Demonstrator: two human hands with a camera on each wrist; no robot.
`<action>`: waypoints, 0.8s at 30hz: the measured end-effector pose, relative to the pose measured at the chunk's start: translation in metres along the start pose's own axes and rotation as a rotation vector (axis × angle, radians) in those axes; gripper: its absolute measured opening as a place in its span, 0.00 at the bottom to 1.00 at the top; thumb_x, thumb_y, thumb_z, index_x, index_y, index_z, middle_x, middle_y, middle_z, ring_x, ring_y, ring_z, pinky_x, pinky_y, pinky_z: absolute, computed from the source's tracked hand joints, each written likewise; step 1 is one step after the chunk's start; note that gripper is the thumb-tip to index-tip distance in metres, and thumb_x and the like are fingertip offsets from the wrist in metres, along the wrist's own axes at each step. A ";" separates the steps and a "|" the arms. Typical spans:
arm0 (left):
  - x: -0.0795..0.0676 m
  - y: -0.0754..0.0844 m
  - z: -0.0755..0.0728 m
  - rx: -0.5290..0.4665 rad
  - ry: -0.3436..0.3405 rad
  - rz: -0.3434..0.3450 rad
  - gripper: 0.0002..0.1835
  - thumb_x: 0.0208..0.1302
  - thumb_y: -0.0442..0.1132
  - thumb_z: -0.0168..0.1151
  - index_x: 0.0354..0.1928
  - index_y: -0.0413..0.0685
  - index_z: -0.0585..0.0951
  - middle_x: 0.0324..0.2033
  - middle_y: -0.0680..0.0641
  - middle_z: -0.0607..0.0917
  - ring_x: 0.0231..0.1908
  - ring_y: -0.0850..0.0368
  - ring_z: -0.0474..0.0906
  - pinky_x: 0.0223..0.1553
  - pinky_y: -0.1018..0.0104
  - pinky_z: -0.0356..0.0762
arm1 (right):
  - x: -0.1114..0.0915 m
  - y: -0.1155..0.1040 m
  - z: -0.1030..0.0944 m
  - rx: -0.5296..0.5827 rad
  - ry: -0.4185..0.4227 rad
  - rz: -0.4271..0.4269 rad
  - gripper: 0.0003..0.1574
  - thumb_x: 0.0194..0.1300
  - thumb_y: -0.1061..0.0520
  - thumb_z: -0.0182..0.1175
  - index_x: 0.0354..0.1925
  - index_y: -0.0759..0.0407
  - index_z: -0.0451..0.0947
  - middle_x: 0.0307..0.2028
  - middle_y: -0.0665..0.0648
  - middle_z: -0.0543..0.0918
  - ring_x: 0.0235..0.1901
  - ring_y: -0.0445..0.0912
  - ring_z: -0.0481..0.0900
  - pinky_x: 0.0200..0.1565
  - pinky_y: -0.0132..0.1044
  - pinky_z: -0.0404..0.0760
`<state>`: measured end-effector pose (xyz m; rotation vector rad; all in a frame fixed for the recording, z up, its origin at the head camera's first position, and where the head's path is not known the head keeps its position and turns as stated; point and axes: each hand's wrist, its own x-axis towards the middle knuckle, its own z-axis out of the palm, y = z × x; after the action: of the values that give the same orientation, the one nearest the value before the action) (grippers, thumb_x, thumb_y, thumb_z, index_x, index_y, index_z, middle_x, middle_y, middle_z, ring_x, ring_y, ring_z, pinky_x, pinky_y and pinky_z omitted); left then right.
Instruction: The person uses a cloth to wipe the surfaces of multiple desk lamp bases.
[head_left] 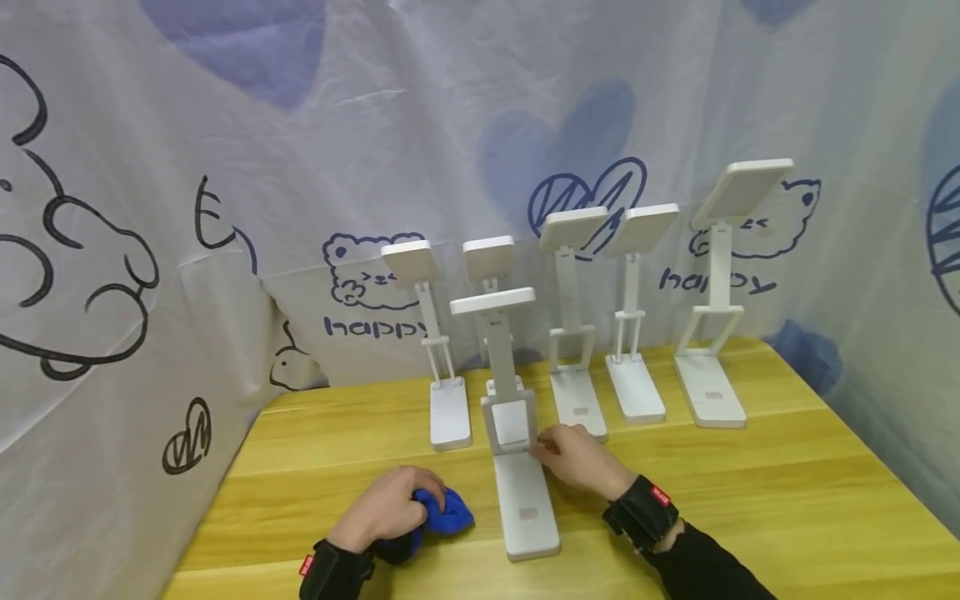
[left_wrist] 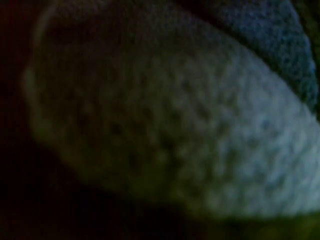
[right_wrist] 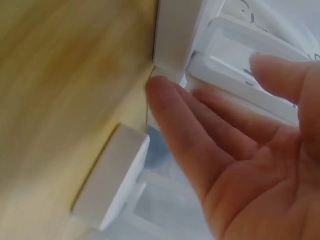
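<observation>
A white folding desk lamp (head_left: 527, 515) stands upright at the front of the wooden table, its flat head (head_left: 492, 302) tilted over a jointed arm. My right hand (head_left: 581, 458) is at the right side of this lamp, by the hinge where arm meets base. In the right wrist view the fingers (right_wrist: 185, 130) reach out nearly straight to the lamp's edge, thumb apart. To the lamp's left, my left hand (head_left: 393, 504) grips a bunched blue cloth (head_left: 450, 515) close over the table. Its fabric (left_wrist: 190, 125) fills the left wrist view, dark and blurred.
Several similar white lamps stand in a row behind, among them a left one (head_left: 450, 414), a middle one (head_left: 577, 404) and a tall right one (head_left: 710, 390). A printed cloth curtain (head_left: 450, 167) hangs behind the wooden table (head_left: 322, 442).
</observation>
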<state>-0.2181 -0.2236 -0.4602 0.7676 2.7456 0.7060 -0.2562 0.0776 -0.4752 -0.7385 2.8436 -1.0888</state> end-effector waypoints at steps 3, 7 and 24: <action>0.000 -0.001 -0.002 -0.010 -0.002 -0.014 0.23 0.43 0.26 0.50 0.28 0.64 0.85 0.46 0.50 0.84 0.49 0.51 0.77 0.49 0.49 0.77 | -0.002 -0.003 -0.003 -0.009 -0.029 0.006 0.08 0.64 0.55 0.59 0.31 0.58 0.81 0.19 0.48 0.75 0.16 0.38 0.66 0.21 0.33 0.68; -0.001 -0.002 -0.003 -0.006 0.004 -0.013 0.21 0.42 0.27 0.52 0.28 0.63 0.86 0.45 0.49 0.84 0.48 0.50 0.77 0.49 0.48 0.77 | -0.006 -0.009 -0.006 0.006 -0.077 -0.030 0.11 0.61 0.56 0.62 0.39 0.62 0.82 0.31 0.55 0.84 0.26 0.42 0.76 0.30 0.39 0.79; -0.007 -0.011 -0.012 -0.003 0.055 -0.022 0.19 0.41 0.28 0.55 0.30 0.61 0.86 0.45 0.50 0.84 0.47 0.50 0.77 0.48 0.48 0.77 | -0.028 -0.035 0.021 -0.332 -0.286 -0.367 0.32 0.54 0.35 0.62 0.56 0.42 0.77 0.63 0.62 0.69 0.63 0.58 0.61 0.57 0.57 0.70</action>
<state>-0.2208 -0.2395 -0.4550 0.7267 2.7965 0.7373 -0.2130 0.0532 -0.4731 -1.3571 2.7255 -0.4700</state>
